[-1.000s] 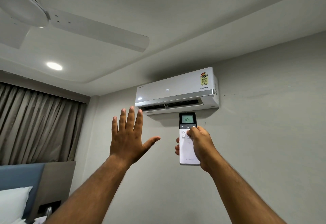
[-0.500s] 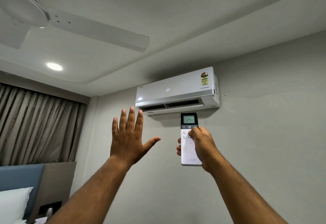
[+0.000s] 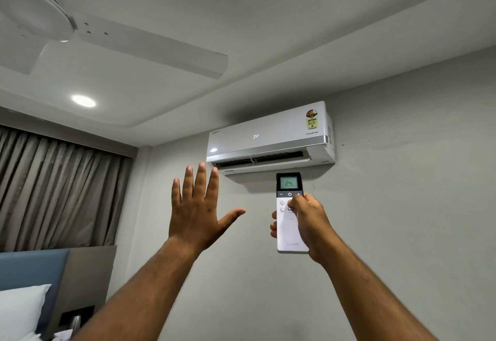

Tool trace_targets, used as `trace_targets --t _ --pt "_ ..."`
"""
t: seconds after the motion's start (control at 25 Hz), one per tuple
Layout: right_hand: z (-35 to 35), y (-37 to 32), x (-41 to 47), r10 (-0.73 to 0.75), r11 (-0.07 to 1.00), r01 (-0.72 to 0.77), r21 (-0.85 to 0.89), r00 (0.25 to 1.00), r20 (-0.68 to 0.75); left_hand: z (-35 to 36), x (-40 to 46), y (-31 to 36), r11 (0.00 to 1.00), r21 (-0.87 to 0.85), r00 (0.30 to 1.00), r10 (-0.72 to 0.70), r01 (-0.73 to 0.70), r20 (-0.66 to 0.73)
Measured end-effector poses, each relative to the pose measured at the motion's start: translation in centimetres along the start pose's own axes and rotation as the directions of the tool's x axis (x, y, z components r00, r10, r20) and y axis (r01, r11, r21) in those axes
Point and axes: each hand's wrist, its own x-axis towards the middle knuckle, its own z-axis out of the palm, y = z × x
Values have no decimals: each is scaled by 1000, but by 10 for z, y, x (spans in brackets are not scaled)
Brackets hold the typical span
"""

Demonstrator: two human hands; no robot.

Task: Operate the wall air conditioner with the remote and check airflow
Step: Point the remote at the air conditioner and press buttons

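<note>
A white wall air conditioner (image 3: 268,136) hangs high on the grey wall, its front showing 24 and its lower flap open. My right hand (image 3: 312,224) grips a white remote (image 3: 288,230) upright just below the unit. The thumb rests on the buttons under the remote's lit screen, which reads 24. My left hand (image 3: 197,211) is raised with fingers spread, palm toward the wall, below and left of the vent. Its fingertips reach about the level of the unit's lower edge.
A white ceiling fan (image 3: 150,45) spreads overhead at upper left, beside a lit recessed lamp (image 3: 83,100). Grey-brown curtains (image 3: 53,193) cover the left wall. A blue headboard (image 3: 32,268) and white pillow (image 3: 18,305) sit at lower left.
My right hand and the remote have shifted very slightly to the right. My left hand stays raised and spread in nearly the same place.
</note>
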Motion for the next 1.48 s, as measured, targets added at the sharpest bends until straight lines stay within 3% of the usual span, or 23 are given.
trace_targets --t 1.48 --pt "-4 -12 -12 -6 1000 6 -14 1000 0 -6 -1 2 1000 3 1000 0 0 14"
